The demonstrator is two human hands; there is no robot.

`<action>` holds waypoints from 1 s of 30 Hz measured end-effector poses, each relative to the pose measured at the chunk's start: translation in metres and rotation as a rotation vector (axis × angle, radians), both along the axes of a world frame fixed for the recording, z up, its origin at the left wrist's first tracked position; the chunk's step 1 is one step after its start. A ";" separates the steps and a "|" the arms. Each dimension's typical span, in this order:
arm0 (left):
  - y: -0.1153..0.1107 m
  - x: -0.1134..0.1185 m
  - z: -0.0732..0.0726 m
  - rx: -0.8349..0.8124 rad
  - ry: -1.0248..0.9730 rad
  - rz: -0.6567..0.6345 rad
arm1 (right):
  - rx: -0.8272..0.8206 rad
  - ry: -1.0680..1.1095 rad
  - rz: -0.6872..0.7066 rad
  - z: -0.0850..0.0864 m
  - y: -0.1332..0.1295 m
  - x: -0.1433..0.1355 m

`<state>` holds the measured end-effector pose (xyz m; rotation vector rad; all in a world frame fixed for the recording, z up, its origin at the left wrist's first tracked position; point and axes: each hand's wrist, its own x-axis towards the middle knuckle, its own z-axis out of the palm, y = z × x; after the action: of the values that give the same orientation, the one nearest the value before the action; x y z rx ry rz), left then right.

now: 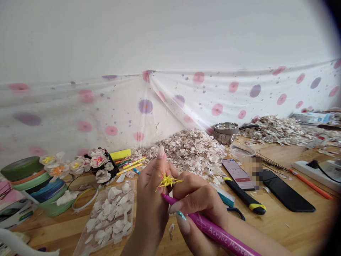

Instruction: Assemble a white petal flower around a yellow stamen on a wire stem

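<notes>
Near the middle of the head view, my left hand (153, 188) has its fingers closed around a small yellow spiky flower centre (167, 180), which sticks out beside the raised thumb. My right hand (198, 204) grips a purple acrylic marker (213, 231) between thumb and fingers. The marker's tip points up and left, just below the yellow strands; whether it touches them is hard to tell. Some strands look pinkish at their left side. The two hands are close together, with the right fingers beside the left hand.
A tray (133, 202) of white petals lies at left, near tape rolls (45, 185) and finished flowers (98, 160). Behind the hands rises a petal heap (190, 149). Rightward are metal bowls (226, 133), a lit phone (238, 174), a cutter (246, 197) and a black phone (287, 192).
</notes>
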<state>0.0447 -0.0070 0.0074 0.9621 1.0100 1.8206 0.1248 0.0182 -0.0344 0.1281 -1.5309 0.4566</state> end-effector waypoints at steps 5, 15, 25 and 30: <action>-0.001 0.001 0.000 0.008 -0.004 -0.025 | -0.010 0.012 -0.002 0.001 -0.001 0.003; -0.002 -0.001 -0.007 0.016 0.082 0.001 | -0.045 0.012 -0.003 0.008 -0.005 0.012; -0.001 0.001 -0.009 0.048 0.034 0.012 | -0.081 0.020 0.002 0.008 -0.005 0.012; -0.004 0.001 -0.009 0.057 0.070 0.041 | -0.093 0.016 0.032 0.008 -0.006 0.011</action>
<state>0.0455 -0.0106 -0.0012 1.0529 1.0327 1.8698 0.1360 0.0122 -0.0267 0.0842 -1.4913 0.5501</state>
